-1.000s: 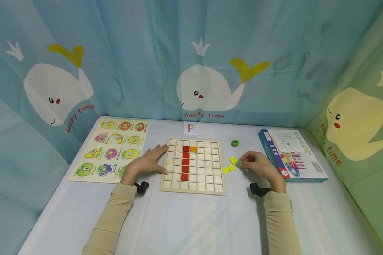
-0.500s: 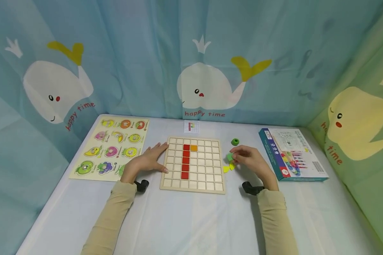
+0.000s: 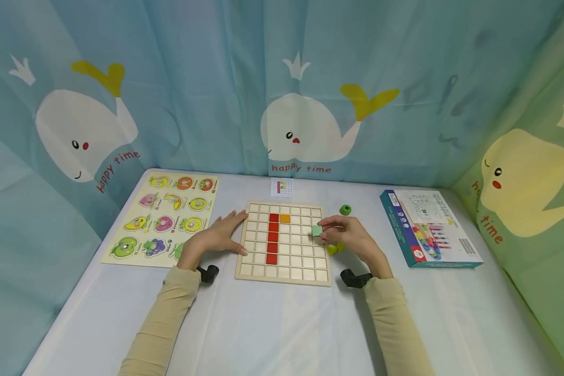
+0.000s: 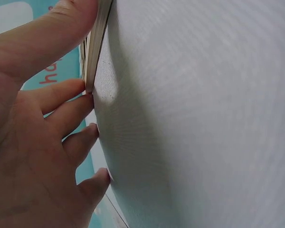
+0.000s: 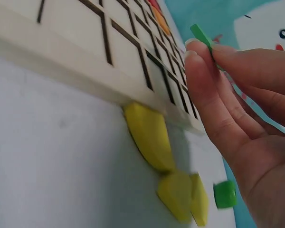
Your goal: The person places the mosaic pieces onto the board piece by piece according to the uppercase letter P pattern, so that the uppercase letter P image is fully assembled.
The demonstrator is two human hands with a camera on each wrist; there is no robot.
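Note:
Thumb and fingers of my right hand [image 3: 350, 239] pinch a thin green square tile [image 3: 317, 231] over the right side of a wooden grid board [image 3: 282, 281]. In the right wrist view the green tile [image 5: 201, 35] appears edge-on between the fingertips. My left hand [image 3: 218, 237] lies spread at the board's left edge, thumb near the lower part and fingertips near the upper corner. Red tiles [image 3: 273, 237] form a column in the grid, with one orange tile [image 3: 285, 219] beside the top one. Yellow pieces [image 5: 149, 135] lie just off the board's right edge, partly hidden by my right hand in the head view.
A small green bead-like piece [image 3: 345, 210] stands right of the board. Behind the board lies a card [image 3: 281, 187] with a coloured grid pattern. A fruit puzzle board [image 3: 169, 214] is at left, a flat toy box [image 3: 432, 227] at right. Whale-print curtains [image 3: 310, 130] surround the table.
My right hand has carried the green tile leftward from beside the yellow pieces to above the board's right columns. The left hand stays at the board's edge.

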